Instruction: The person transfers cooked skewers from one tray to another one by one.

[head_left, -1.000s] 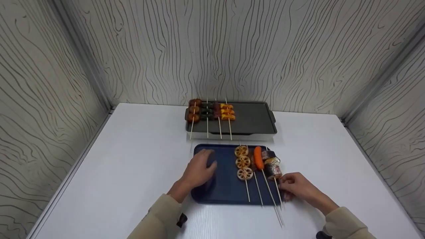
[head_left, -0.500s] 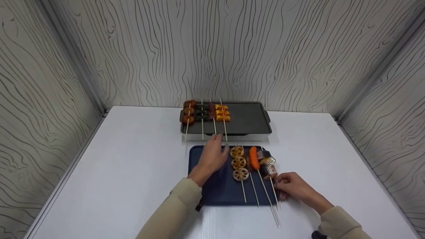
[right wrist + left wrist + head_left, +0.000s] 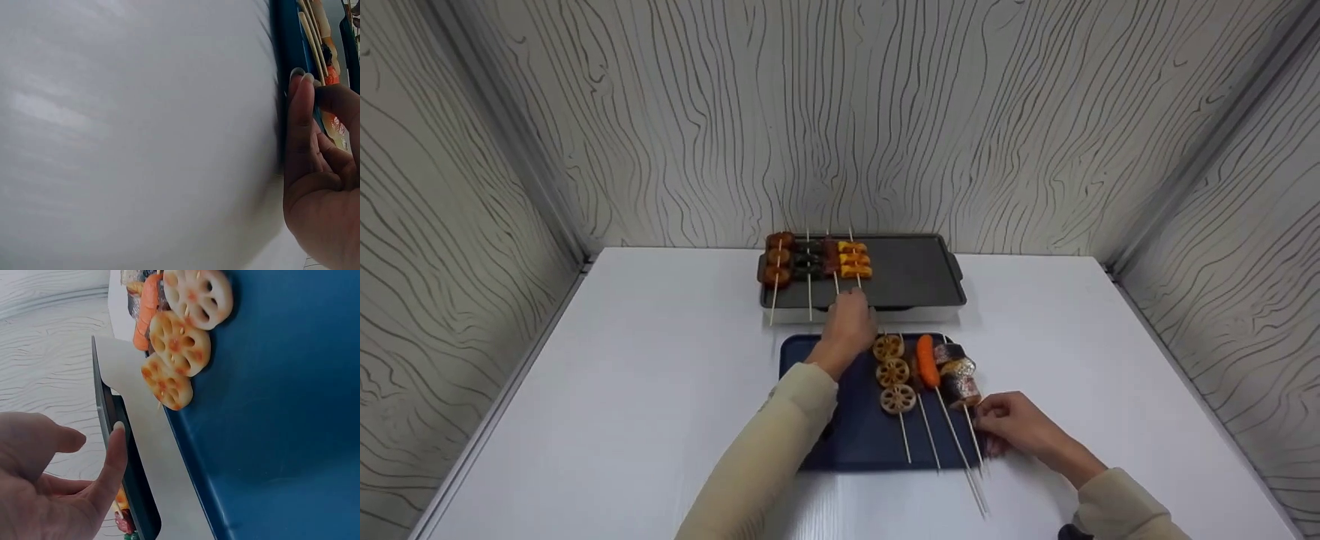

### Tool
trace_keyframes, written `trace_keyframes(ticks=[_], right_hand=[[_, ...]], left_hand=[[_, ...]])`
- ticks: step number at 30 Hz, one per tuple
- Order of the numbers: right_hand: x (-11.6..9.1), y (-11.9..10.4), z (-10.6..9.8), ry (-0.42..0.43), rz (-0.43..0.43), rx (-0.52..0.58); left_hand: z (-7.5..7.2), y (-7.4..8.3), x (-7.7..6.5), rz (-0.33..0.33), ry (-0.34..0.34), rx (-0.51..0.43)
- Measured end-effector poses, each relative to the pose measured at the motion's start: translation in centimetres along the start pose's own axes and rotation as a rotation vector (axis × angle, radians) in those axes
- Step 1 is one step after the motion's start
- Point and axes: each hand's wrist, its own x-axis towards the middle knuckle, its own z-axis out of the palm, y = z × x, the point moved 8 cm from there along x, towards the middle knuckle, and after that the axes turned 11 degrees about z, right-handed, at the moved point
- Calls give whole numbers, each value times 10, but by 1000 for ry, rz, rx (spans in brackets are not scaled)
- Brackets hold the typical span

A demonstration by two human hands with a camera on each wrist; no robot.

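Observation:
My left hand [image 3: 849, 322] reaches over the blue tray [image 3: 847, 442] to the front of the dark griddle [image 3: 911, 270], fingertips at the sticks of the yellow skewer [image 3: 854, 259] and the dark red skewer [image 3: 830, 259]. In the left wrist view its thumb and forefinger [image 3: 115, 455] stand apart, no stick showing between them. My right hand [image 3: 1014, 426] grips the tray's right edge, close beside the fish-chunk skewer [image 3: 960, 382]. The tray also bears a lotus root skewer [image 3: 893, 373], a sausage skewer [image 3: 928, 361] and a brown skewer partly hidden between them.
A skewer of round brown pieces [image 3: 778, 259] and a dark green skewer [image 3: 808, 259] lie on the griddle's left side. Several stick ends jut past the front edges of griddle and tray. Patterned walls [image 3: 840, 120] enclose the white table [image 3: 660, 390].
My left hand has moved from over the tray's left side forward and right to the skewer sticks at the griddle. The right hand stays at the tray edge. The view has shifted slightly.

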Motion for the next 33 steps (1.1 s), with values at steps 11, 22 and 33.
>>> trace_keyframes(ticks=[11, 22, 33], right_hand=[[0, 2, 2, -22, 7, 36], [1, -2, 1, -12, 2, 10], [0, -1, 0, 0, -21, 2]], left_hand=[[4, -15, 20, -171, 33, -154], [4, -20, 21, -224, 68, -186], [9, -21, 25, -159, -43, -238]])
